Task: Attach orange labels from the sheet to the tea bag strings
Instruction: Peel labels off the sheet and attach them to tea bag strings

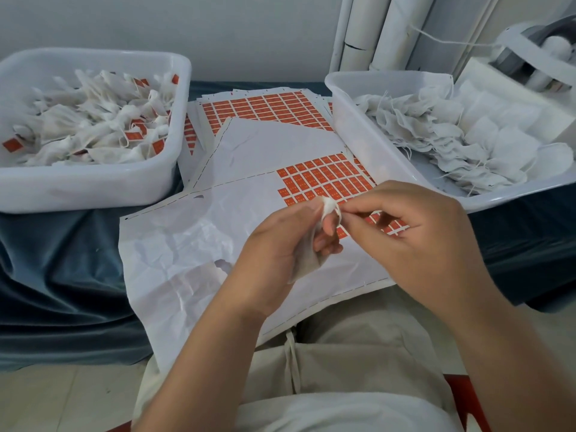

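Mid-cycle. Left hand (280, 241) is curled round one tea bag (307, 260), over the label sheet (187, 244) at the table's front edge. Right hand (414, 238) pinches thumb and forefinger together at the bag's top; can't tell if a string or label is between them. Likely next: fold an orange label (327, 179) over the string, which needs a fine pinch.

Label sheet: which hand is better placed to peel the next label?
Probably the right hand: it only pinches the tip of the tea bag, over the orange labels; the left hand grips the bag.
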The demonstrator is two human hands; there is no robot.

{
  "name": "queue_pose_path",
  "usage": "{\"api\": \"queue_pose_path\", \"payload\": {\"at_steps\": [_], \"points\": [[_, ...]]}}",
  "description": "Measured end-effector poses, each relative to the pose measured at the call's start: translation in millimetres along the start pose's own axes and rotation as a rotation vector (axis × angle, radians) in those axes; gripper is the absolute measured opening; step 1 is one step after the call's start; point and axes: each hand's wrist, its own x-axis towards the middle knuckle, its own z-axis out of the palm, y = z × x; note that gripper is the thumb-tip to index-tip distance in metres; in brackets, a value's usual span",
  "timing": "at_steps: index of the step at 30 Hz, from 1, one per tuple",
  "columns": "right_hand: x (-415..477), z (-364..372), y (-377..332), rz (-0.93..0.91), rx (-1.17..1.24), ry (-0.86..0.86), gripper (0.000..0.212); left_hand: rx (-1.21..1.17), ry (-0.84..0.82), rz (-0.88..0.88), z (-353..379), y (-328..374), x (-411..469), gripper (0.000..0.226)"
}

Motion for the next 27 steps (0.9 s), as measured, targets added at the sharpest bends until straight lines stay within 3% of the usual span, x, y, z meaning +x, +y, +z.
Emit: {"api": "queue_pose_path", "payload": {"at_steps": [5, 10, 14, 17, 22, 24, 26, 27], "points": [[-2, -4, -3, -0.127, -0.044, -0.062, 0.018, 0.092, 0.062, 0.003, -1, -2, 0, 0.039], [-1, 0, -3, -0.118, -0.109, 0.057, 0.022, 0.192, 0.061, 0.011, -4, -4, 0, 0.037], [-4, 2, -1, -0.001, 0.13, 0.05, 0.019, 0.173, 0.087, -0.014, -4, -5, -1, 0.035], [-2, 6, 4, 0.262, 0.552, -0.035, 0.013, 0.075, 0.031, -0.025, 0, -3, -1, 0.034], [6, 9, 15, 0.561, 1.035, -0.334, 0.017, -0.085, -0.05, -0.042, 6, 4, -3, 0.039], [7, 5, 18, 0.549, 1.054, -0.389, 0.026, -0.056, -0.065, -0.046, 6, 3, -4, 0.038], [6, -2, 18, 0.436, 0.896, -0.408, 0.039, 0.029, -0.062, -0.037, 7, 2, -5, 0.038], [5, -6, 15, 0.352, 0.8, -0.401, 0.034, 0.068, -0.056, -0.034, 7, 1, -5, 0.038]]}}
